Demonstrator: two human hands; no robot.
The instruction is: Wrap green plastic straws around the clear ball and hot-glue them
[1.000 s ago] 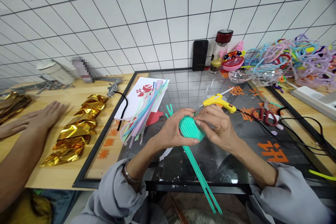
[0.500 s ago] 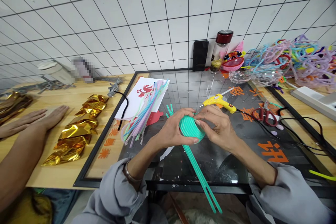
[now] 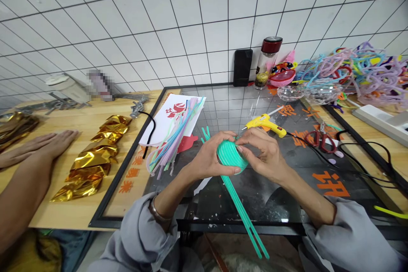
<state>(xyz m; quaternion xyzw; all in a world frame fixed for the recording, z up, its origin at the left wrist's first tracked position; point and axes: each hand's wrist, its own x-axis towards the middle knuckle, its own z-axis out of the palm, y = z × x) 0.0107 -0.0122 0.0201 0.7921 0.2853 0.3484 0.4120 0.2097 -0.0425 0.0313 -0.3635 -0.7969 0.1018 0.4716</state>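
Observation:
Both my hands meet over the glass-topped table (image 3: 223,106) around a rounded coil of teal pipe cleaners (image 3: 231,156). My left hand (image 3: 210,159) wraps the coil from the left and below, fingers curled on it. My right hand (image 3: 266,153) pinches its upper right edge. Two long teal strands (image 3: 245,216) trail from the coil down toward me, past the table's front edge. Short teal ends stick up behind the coil.
A yellow glue gun (image 3: 266,122) and red scissors (image 3: 321,141) lie right of my hands, with black cables. Pastel pipe cleaners (image 3: 174,136) lie left on white paper. Gold foil pieces (image 3: 92,157) sit on the wooden bench, where another person's hands (image 3: 38,148) rest flat. Tangled pipe cleaners (image 3: 366,72) fill the back right.
My hands and the teal coil have hardly moved. The other person's hands on the left shifted slightly on the bench.

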